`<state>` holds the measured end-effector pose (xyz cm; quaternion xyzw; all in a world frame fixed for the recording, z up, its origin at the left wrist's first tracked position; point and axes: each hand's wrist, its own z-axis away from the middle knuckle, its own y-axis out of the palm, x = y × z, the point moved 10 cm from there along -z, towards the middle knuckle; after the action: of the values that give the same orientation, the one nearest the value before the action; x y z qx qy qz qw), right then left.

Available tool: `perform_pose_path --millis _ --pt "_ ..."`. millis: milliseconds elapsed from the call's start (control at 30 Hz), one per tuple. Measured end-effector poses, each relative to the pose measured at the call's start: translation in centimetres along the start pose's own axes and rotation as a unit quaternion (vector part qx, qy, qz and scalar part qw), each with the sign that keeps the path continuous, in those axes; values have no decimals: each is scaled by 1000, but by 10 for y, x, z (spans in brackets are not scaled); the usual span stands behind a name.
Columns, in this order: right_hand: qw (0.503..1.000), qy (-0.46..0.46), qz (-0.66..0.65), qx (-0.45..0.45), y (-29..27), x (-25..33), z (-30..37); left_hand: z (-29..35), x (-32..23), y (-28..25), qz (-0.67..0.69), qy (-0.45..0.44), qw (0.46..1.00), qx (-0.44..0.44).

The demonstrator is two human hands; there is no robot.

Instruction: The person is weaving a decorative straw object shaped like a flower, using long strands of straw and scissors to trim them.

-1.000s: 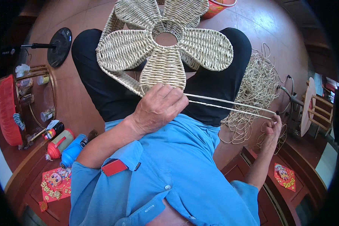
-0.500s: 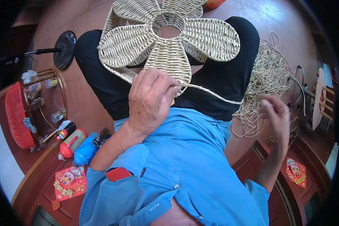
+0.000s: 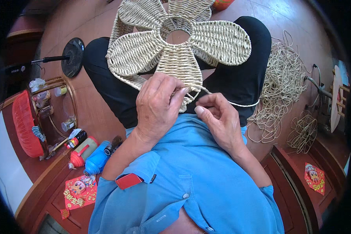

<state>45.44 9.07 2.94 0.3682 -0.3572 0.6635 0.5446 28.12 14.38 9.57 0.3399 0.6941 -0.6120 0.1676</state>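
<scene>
A woven straw-coloured flower-shaped piece (image 3: 179, 62) with broad petals and a round hole rests across my lap, with more woven sides beneath. My left hand (image 3: 156, 105) grips the tip of its nearest petal, thumb and forefinger pinched at the woven edge. From that edge a twisted cord (image 3: 243, 105) runs right, passing behind the fingers of my right hand (image 3: 220, 121). Those fingers are curled in close to the petal tip, thumb beside the forefinger; whatever is between them is hidden.
A heap of loose cord (image 3: 279, 89) lies on the floor at right, near a smaller coil (image 3: 302, 132) and a wooden stool (image 3: 335, 99). At left stand a round black base (image 3: 72, 57), a rack with a red cover (image 3: 27, 124) and vacuum flasks (image 3: 96, 159).
My right hand has come in from the far right to the petal tip, its fingers now curled. My left hand keeps its grip. The view has shifted slightly.
</scene>
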Motion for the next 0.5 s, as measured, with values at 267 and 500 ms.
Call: perform_pose_path --millis 267,500 --pt "994 56 -55 73 27 -19 -33 -2 4 1 29 -25 999 23" --pt "985 74 -139 66 31 -23 -45 0 23 -1 208 -124 969 59"
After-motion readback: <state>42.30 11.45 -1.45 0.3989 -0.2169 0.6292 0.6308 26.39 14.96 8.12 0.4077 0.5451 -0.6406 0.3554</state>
